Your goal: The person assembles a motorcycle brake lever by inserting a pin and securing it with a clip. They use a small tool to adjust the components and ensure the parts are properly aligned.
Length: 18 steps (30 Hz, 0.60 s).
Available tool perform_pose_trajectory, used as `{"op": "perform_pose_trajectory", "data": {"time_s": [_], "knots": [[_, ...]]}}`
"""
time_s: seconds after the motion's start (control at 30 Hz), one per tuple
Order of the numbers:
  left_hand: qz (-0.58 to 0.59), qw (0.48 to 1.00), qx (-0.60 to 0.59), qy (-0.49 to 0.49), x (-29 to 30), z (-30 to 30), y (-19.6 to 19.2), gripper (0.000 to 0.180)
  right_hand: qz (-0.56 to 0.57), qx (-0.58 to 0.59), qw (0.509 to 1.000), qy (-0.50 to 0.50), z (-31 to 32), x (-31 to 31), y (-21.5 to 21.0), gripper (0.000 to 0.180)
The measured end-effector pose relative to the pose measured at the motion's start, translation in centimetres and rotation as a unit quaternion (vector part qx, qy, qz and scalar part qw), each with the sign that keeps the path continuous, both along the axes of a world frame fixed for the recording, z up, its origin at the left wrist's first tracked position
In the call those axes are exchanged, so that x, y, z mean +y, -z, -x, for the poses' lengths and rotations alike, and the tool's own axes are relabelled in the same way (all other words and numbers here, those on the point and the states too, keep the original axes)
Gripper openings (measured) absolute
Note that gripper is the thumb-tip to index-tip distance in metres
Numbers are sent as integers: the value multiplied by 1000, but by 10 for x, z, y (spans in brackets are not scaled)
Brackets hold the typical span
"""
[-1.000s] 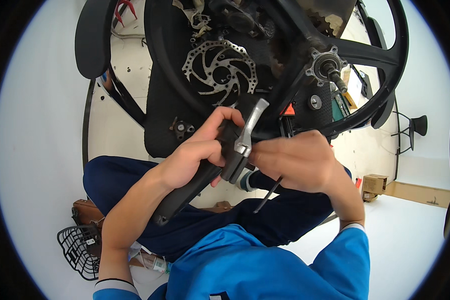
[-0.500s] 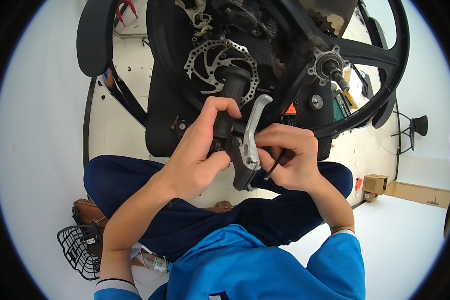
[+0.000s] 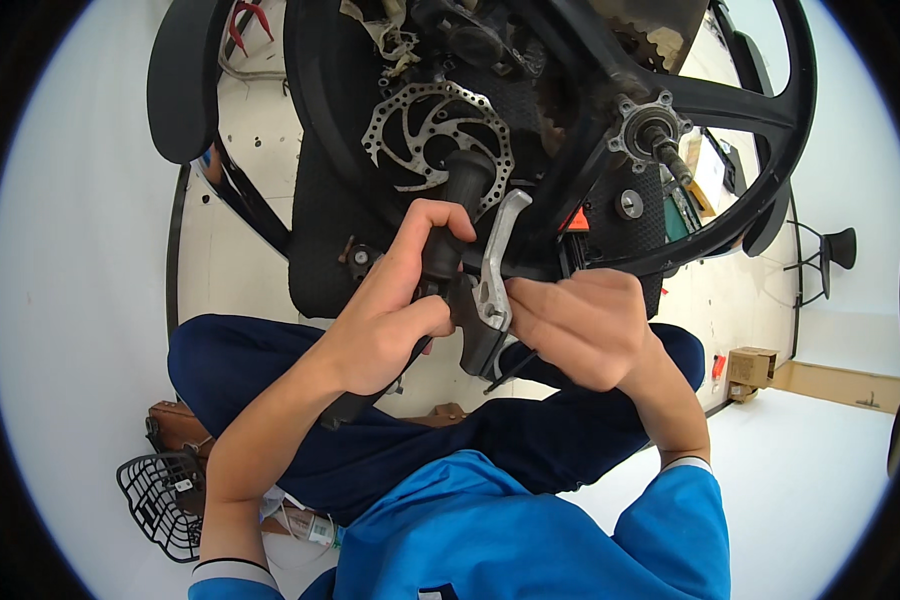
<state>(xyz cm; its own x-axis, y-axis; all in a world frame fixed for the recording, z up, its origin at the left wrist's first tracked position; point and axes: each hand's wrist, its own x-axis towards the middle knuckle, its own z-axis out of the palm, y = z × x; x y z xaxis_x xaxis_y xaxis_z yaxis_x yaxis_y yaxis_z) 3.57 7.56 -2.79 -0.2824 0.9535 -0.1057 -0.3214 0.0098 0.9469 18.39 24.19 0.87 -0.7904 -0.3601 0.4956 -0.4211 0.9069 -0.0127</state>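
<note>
Left hand (image 3: pixel 385 325) clamped on black rubber handlebar grip (image 3: pixel 457 215); right hand (image 3: pixel 580 325) pinching silver metal brake lever (image 3: pixel 497 262); risk: lever snapping onto fingers if pinch slips

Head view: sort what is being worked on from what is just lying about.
In hand:
- black handlebar grip, held by the left hand
- silver brake lever, with the right hand against it

Lying about:
- brake disc
- black wheel
- wire basket
- cardboard box
</note>
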Motion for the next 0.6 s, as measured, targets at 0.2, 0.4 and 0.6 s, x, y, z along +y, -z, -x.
{"op": "perform_pose_trajectory", "data": {"time_s": [0.2, 0.4, 0.6], "knots": [[11, 1000, 4, -4, -1, 0, -5, 51, 384, -188, 895, 128, -1, -4, 5, 22], [-24, 991, 128, -39, -1, -2, 0, 51, 466, -225, 841, 158, -3, -9, 11, 18], [-33, 984, 170, -43, -1, -1, 2, 51, 409, -150, 887, 155, -3, -14, 12, 21]]}}
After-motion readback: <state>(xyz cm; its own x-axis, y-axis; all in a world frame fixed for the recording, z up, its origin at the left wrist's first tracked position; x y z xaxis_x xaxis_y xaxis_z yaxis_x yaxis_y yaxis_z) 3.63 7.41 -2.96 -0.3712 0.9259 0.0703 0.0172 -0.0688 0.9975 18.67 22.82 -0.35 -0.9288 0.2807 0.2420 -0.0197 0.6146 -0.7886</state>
